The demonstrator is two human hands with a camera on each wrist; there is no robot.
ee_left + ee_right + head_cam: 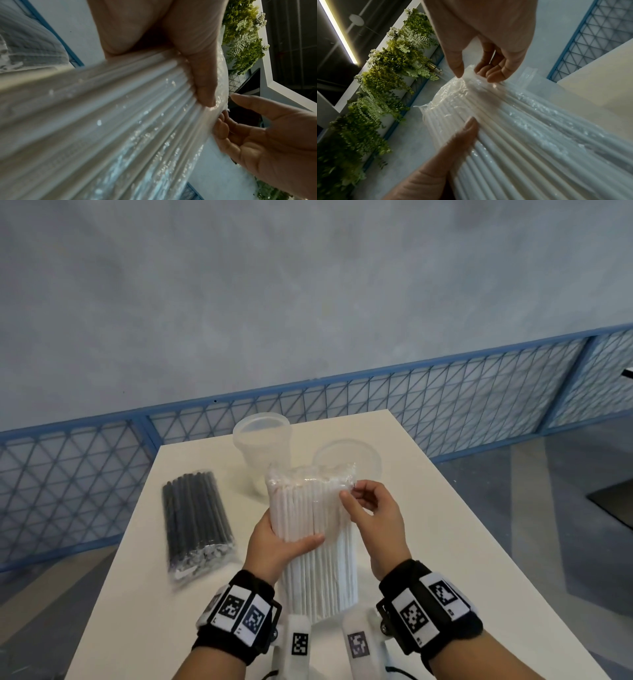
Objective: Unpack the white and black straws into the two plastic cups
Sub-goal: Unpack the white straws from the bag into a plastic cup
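Observation:
A clear plastic pack of white straws stands upright over the table, held in both hands. My left hand grips its middle, thumb across the front. My right hand pinches the wrapper near the pack's top right corner between thumb and fingers. A sealed pack of black straws lies flat on the table to the left. Two clear plastic cups stand behind the white pack: one at the back, one to the right, partly hidden.
The white table is narrow, with its left and right edges close by. A blue mesh fence runs behind it. Green plants line a wall ledge in the wrist views.

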